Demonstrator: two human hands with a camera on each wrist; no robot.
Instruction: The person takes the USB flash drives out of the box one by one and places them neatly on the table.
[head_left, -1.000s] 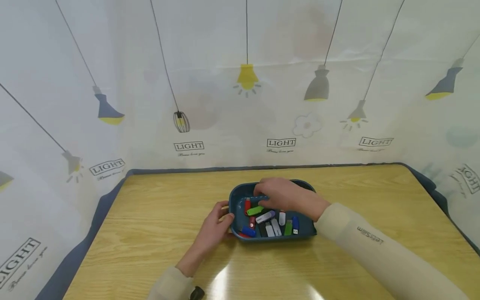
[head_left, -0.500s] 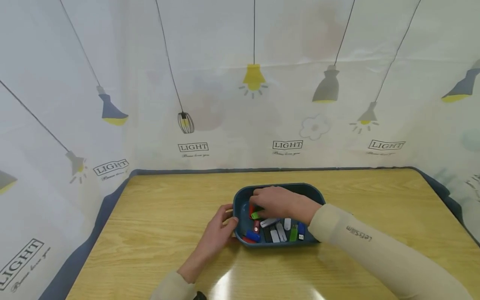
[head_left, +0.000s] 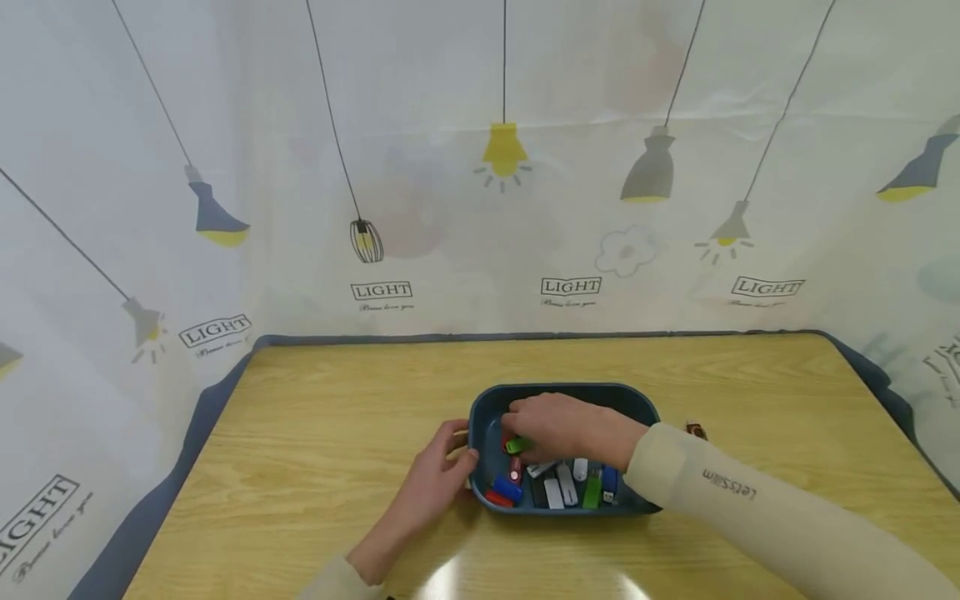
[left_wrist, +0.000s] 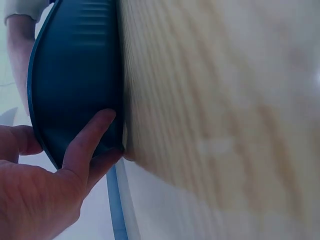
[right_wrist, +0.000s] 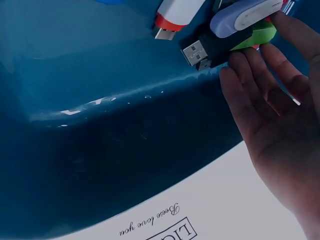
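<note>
A dark blue plastic bin stands on the wooden table, holding several USB flash drives. My left hand holds its left end; in the left wrist view the thumb lies at the rim and the fingers spread along the outer wall. Inside the bin is my right hand, fingertips down among the drives. A green flash drive shows right at those fingertips. In the right wrist view, loosely bent fingers touch a black-and-green drive, a lavender drive lying over it.
A dark red-brown flash drive lies on the table right of the bin, beyond the right sleeve. White, blue, red and green drives fill the bin's near side. A white lamp-print backdrop rises behind and beside the table.
The bin, with my left hand on it, has shifted nearer. My right hand has lowered among the drives. The red-brown drive now shows beyond the right sleeve.
</note>
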